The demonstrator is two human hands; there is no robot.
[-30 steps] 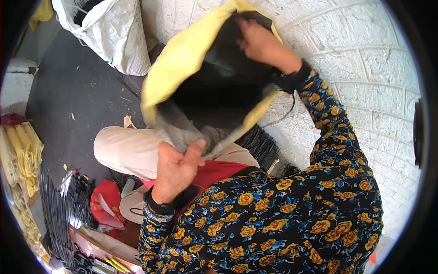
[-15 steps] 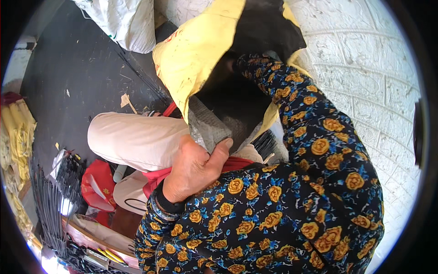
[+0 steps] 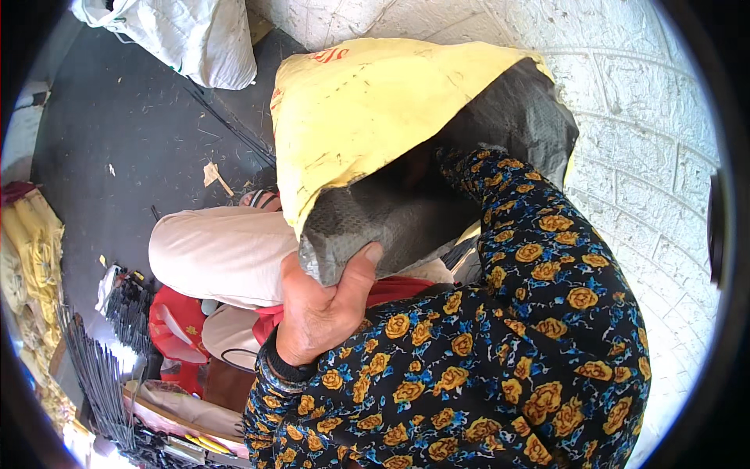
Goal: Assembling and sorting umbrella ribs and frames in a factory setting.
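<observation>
A large yellow woven sack (image 3: 367,117) with a black lining lies in front of me, its mouth turned toward me. My left hand (image 3: 322,309) is closed on the near rim of that sack, the thumb pressed on the dark inner side. From the right, my right arm (image 3: 531,211), in a black sleeve with orange flowers, reaches into the opening. The right hand itself is hidden in the sack's dark inside, so its fingers and anything in them do not show.
A white sack (image 3: 195,39) stands at the far left on the dark floor (image 3: 125,141). Bundles of thin black strips (image 3: 98,367) and a red bag (image 3: 176,324) lie at the left, past my leg (image 3: 219,254). A white brick-patterned wall (image 3: 648,156) rises on the right.
The sack's top has come down and toward me, its yellow side now folded over more of the opening. My left hand has shifted slightly left and down, still gripping the rim. The right arm stays inside.
</observation>
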